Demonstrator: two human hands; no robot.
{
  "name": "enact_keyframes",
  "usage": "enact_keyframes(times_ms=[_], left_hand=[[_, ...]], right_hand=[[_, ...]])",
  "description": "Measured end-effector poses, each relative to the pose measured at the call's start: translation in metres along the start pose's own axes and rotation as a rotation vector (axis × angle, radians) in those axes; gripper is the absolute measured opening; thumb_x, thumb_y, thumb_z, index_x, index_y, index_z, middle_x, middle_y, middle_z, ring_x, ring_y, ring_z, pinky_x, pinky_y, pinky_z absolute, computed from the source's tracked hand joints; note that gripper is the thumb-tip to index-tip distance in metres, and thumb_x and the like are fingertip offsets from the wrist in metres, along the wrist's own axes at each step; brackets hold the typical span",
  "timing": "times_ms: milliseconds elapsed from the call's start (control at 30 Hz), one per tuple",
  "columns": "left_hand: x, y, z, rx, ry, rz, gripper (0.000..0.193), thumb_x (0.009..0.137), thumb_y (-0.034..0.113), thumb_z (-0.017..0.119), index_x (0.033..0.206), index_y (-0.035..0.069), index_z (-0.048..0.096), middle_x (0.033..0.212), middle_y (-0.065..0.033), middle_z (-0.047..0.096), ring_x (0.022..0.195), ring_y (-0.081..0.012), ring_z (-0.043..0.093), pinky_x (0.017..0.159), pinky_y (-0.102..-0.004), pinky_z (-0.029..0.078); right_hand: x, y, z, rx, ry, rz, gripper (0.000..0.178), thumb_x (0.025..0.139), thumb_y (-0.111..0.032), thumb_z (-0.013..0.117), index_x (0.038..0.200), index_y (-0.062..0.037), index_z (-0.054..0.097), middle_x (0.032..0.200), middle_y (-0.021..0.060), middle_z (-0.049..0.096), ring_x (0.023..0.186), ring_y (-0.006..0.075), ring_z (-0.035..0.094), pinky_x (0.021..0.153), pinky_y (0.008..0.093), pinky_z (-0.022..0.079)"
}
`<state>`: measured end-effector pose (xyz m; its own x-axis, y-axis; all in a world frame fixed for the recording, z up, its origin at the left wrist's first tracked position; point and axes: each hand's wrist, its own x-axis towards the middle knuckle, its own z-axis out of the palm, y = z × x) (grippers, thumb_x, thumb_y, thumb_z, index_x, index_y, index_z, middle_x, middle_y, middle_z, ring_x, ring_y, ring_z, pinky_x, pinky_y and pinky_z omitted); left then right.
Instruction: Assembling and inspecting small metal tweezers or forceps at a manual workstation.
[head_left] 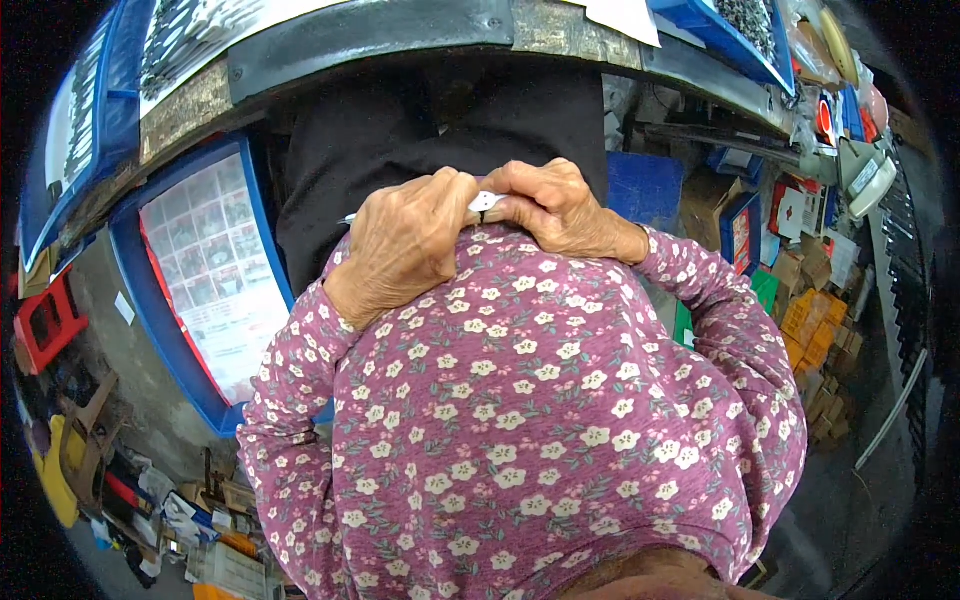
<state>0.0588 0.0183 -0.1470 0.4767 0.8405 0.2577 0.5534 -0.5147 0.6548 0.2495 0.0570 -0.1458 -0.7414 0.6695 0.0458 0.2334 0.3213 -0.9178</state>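
Observation:
Both hands are together at my waist, at the lower front of a purple shirt with white flowers. My left hand is closed, its fingers curled into the cloth at the hem. Beside it my right hand is closed too, its thumb and fingers pinching the hem. A small white patch with dark dots shows between the two hands; whether it is part of the shirt's print I cannot tell. Under the hands lie dark trousers on my lap. The fingertips are partly hidden.
A worn workbench edge runs across the front, with blue trays of small dark parts on it. To the left stands a blue tray with a printed sheet. Cardboard boxes are piled at the right, with a red stool far left.

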Motion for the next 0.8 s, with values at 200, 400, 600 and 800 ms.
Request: enact_keyframes(times_ms=[200, 400, 600, 800], left_hand=[[0.011, -0.002, -0.005, 0.012, 0.030, 0.013, 0.013, 0.072, 0.005, 0.057, 0.078, 0.004, 0.045, 0.067, -0.0082, 0.046, 0.061, -0.0212, 0.055, 0.050, -0.0315, 0.044], [0.047, 0.003, -0.026, 0.016, 0.034, -0.001, 0.012, 0.072, 0.006, 0.056, 0.075, 0.004, 0.045, 0.066, -0.0094, 0.046, 0.060, -0.0233, 0.054, 0.050, -0.0339, 0.042], [0.078, 0.008, -0.039, -0.079, 0.134, -0.085, 0.013, 0.073, 0.005, 0.059, 0.080, 0.003, 0.048, 0.069, -0.0108, 0.050, 0.063, -0.0274, 0.056, 0.052, -0.0361, 0.042], [0.098, 0.008, -0.051, -0.218, 0.176, -0.176, 0.013, 0.074, 0.002, 0.059, 0.082, 0.002, 0.049, 0.072, -0.0138, 0.055, 0.061, -0.0313, 0.056, 0.053, -0.0366, 0.043]], right_hand=[[0.011, -0.002, -0.011, -0.019, 0.020, -0.042, 0.012, 0.081, -0.010, 0.057, 0.085, 0.0011, 0.057, 0.072, 0.0137, 0.060, 0.062, 0.0259, 0.061, 0.053, 0.0308, 0.046], [0.029, -0.025, -0.050, 0.040, -0.021, 0.085, 0.014, 0.081, -0.011, 0.056, 0.088, 0.0022, 0.057, 0.072, 0.0147, 0.060, 0.065, 0.0256, 0.062, 0.057, 0.0312, 0.046], [0.052, -0.032, -0.110, -0.058, -0.001, 0.003, 0.016, 0.081, -0.013, 0.059, 0.089, 0.0011, 0.060, 0.068, 0.0082, 0.060, 0.058, 0.0150, 0.057, 0.054, 0.0261, 0.044], [0.090, -0.018, -0.181, -0.332, 0.496, 0.194, 0.017, 0.082, -0.011, 0.053, 0.090, 0.0031, 0.060, 0.062, 0.0019, 0.054, 0.054, 0.0047, 0.046, 0.048, 0.0205, 0.037]])
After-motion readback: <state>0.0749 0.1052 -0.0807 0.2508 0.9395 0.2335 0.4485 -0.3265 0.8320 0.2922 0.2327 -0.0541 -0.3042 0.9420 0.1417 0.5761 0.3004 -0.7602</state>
